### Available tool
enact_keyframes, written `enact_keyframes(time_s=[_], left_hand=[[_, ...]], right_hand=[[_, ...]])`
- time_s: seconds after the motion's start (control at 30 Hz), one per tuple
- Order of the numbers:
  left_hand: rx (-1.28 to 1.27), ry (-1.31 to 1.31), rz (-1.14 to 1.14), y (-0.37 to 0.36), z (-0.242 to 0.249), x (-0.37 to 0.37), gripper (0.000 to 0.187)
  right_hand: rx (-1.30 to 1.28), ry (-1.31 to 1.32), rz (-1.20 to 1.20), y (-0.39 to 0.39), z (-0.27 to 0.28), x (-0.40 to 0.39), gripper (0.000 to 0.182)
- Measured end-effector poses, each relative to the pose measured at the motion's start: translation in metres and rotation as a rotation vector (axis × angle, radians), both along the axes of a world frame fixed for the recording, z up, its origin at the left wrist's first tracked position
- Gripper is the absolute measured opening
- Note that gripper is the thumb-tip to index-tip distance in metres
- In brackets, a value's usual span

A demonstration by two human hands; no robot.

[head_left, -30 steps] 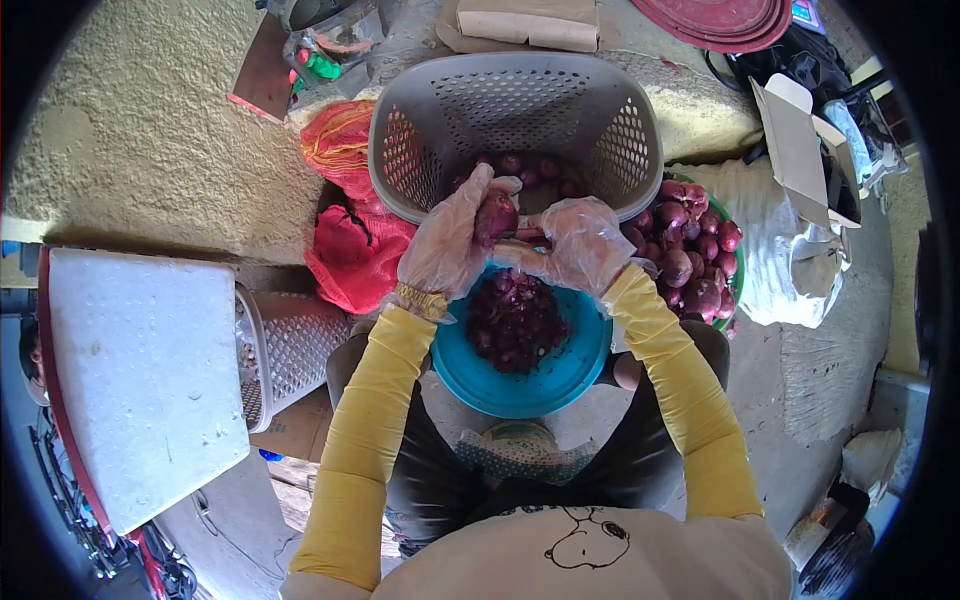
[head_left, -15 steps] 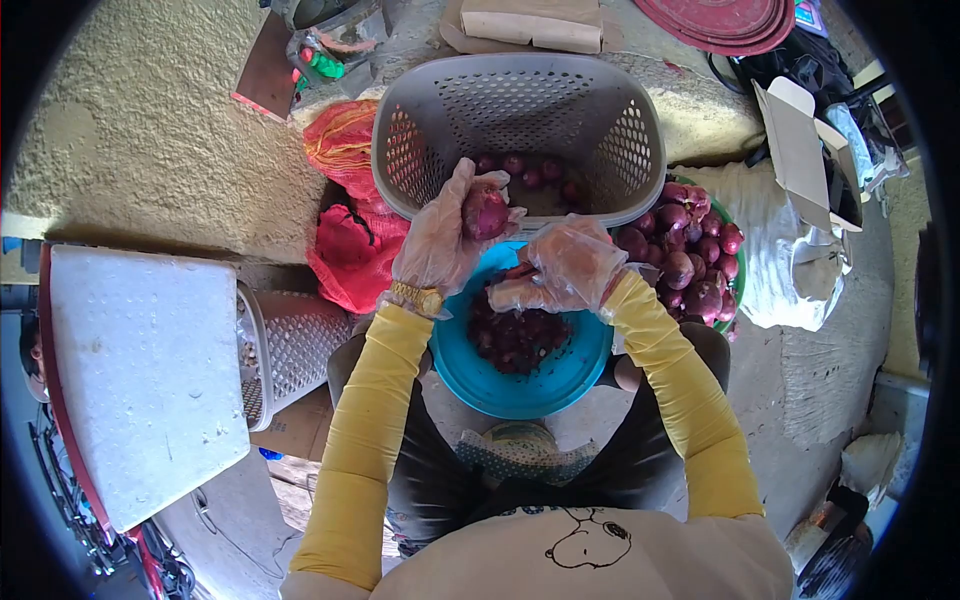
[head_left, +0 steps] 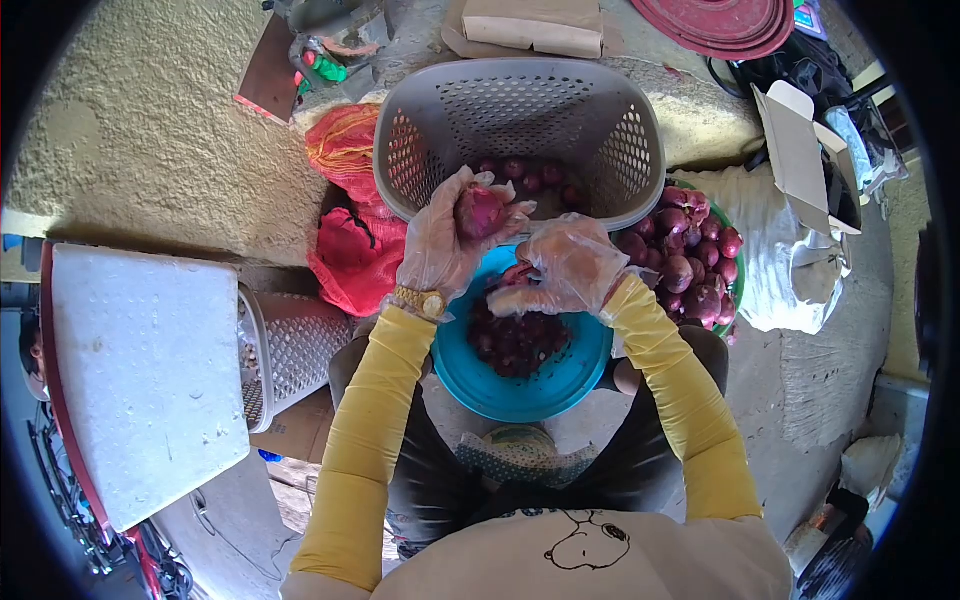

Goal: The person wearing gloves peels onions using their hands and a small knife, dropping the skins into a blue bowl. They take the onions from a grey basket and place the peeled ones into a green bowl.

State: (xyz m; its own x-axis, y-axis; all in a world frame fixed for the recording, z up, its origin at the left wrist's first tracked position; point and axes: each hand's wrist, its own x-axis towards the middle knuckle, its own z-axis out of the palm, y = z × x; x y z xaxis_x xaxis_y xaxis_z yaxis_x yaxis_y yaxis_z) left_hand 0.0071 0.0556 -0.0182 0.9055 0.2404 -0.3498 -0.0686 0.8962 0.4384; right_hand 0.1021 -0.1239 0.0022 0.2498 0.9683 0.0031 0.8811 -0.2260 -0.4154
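My left hand (head_left: 432, 245), in a clear plastic glove, is closed round a red onion (head_left: 482, 212) in front of the grey basket's near rim. To its right, my gloved right hand (head_left: 575, 262) is closed with its fingers pointing at the left hand. A small reddish piece shows at its fingertips, but I cannot tell what it grips. Both hands are over a blue basin (head_left: 455, 385) holding dark red onion skins and scraps (head_left: 515, 345). Behind them stands the perforated grey basket (head_left: 520, 72) with several red onions (head_left: 535, 176) at its bottom.
On the right, a green-rimmed container (head_left: 738, 285) is heaped with red onions (head_left: 680, 268) beside a white sack (head_left: 785, 270). A red mesh bag (head_left: 355, 255) lies left of the basket. Farther left are another perforated basket (head_left: 300, 340) and a white board (head_left: 150, 380).
The onion has turned in my left hand, showing a brighter purple face. That hand has shifted slightly to the right and its fingers have moved; my right hand stays nearly in place.
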Motion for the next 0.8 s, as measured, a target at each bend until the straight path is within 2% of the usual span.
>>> enact_keyframes(time_s=[0.13,0.27,0.37,0.43,0.47,0.53,0.67,0.77,0.8], left_hand=[[-0.064,0.000,-0.004,0.004,0.003,-0.001,0.033],[-0.091,0.032,0.021,0.008,-0.002,0.001,0.032],[-0.002,-0.045,0.003,0.002,0.002,0.000,0.035],[0.024,0.016,-0.042,-0.001,0.010,0.001,0.039],[0.023,0.016,-0.044,-0.006,0.015,0.001,0.039],[0.178,0.105,0.032,-0.014,0.022,0.003,0.043],[0.138,0.098,-0.023,-0.008,0.006,0.003,0.046],[0.178,0.079,-0.115,-0.009,0.000,0.002,0.048],[0.370,0.072,-0.125,-0.011,-0.002,0.000,0.049]], right_hand=[[-0.090,-0.015,-0.015,0.003,-0.001,0.001,0.069],[-0.151,0.024,0.017,0.001,0.023,0.005,0.068],[-0.018,0.108,-0.051,-0.001,0.017,0.009,0.069],[0.098,-0.013,-0.226,-0.001,0.011,0.012,0.066],[0.097,-0.013,-0.228,-0.002,0.014,0.012,0.066],[0.145,0.095,-0.330,-0.003,0.024,0.013,0.062],[0.107,0.160,-0.350,-0.005,0.021,0.016,0.063],[0.060,0.066,-0.316,-0.002,0.021,0.015,0.069],[0.032,0.043,-0.324,-0.002,0.018,0.016,0.073]])
